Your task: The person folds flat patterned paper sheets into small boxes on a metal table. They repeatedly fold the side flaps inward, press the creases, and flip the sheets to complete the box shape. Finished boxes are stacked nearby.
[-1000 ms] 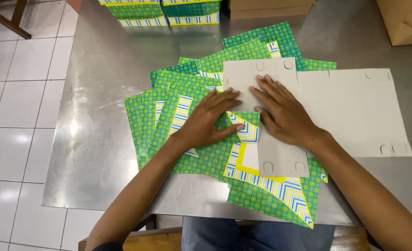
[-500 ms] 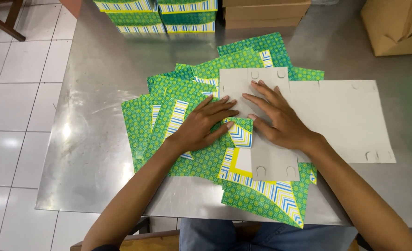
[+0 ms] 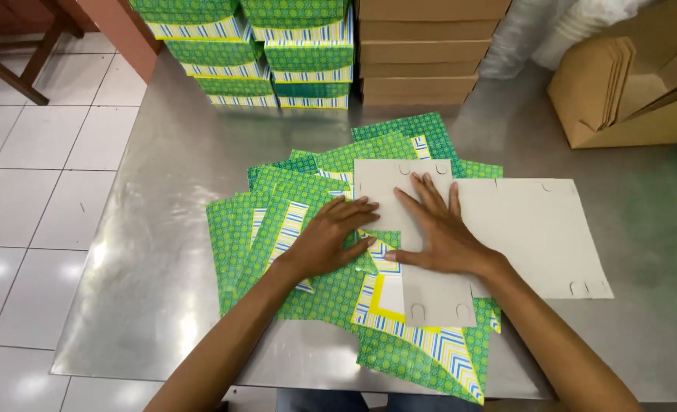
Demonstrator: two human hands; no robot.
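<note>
Cardboard blank (image 3: 407,229), grey side up, flat on the steel table (image 3: 163,198); printed face green with blue-and-yellow chevron borders. It lies directly under both hands, on top of a fanned spread of like printed blanks (image 3: 277,229) that reaches out to the left of the grip and toward the person.

Left hand (image 3: 329,240): palm down, fingers extended and together, pressing a small folded-over printed flap (image 3: 384,248) at the blank's left edge. Right hand (image 3: 438,233): palm down, fingers splayed apart, flat on the grey panel just right of that flap. Neither hand is closed around anything; both simply bear down.

Handling, as judged: light, thin sheet board, stiff enough to hold a crease yet easily bent; printed face looks glossy and likely slides on its neighbours and on the steel. Best held by flat pressure beside the fold line, or pinched at a free edge or flap; the slotted tabs (image 3: 438,311) nearest the person look the weakest part.

Right of the grip: a second grey blank (image 3: 529,229), partly under the right wrist. Beyond the grip: stacked finished green boxes (image 3: 277,53), plain brown boxes (image 3: 430,53), brown folded cartons (image 3: 621,91).

Change from the earlier frames: the camera view has tipped upward, bringing the far stacks into sight; the hands sit lower in the view, their pressing posture unchanged, right fingers spread somewhat wider.
</note>
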